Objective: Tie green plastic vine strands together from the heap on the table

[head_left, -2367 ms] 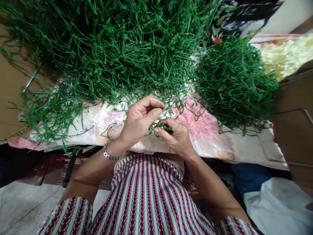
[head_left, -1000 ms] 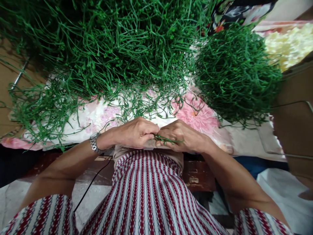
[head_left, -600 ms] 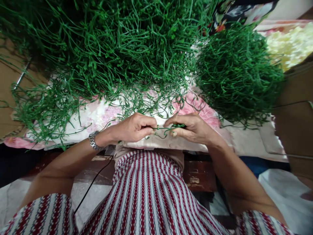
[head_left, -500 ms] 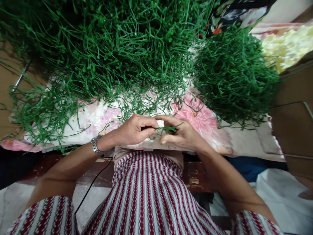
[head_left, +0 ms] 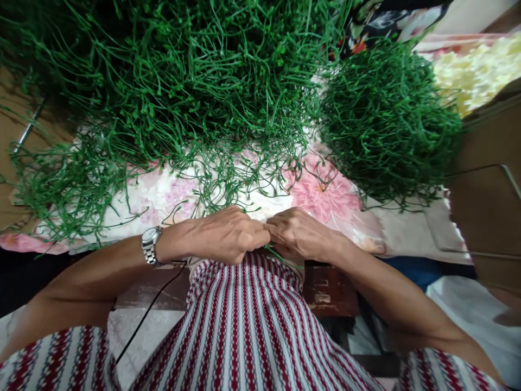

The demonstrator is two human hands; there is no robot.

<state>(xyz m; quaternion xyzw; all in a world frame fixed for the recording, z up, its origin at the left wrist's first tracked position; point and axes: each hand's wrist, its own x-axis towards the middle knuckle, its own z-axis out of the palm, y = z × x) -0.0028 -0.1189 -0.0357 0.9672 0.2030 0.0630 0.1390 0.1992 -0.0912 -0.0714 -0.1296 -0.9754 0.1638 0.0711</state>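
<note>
My left hand (head_left: 232, 236), with a metal wristwatch (head_left: 150, 244) on its wrist, is closed, knuckles up. Against its fingertips my right hand (head_left: 303, 234) is closed as well. Thin green stems (head_left: 279, 253) poke out below the right hand's fingers, just above my striped clothing. Most of their length is hidden by the fingers. What the left fingertips pinch is covered; they meet the right hand where the stems come out. Loose green stems (head_left: 228, 182) with small budded tips lie just beyond both hands on a floral cloth (head_left: 321, 190).
A large heap of green stems (head_left: 195, 70) fills the far side. A smaller pile (head_left: 391, 125) stands at the right, with pale yellow petals (head_left: 480, 68) behind it. Cardboard (head_left: 492, 201) edges the right side. A metal rod (head_left: 28, 127) lies at the far left.
Both hands have moved toward my body and turned knuckles up. My right hand's fingers, spread around the green stems before, have closed. The stems now point downward, mostly covered.
</note>
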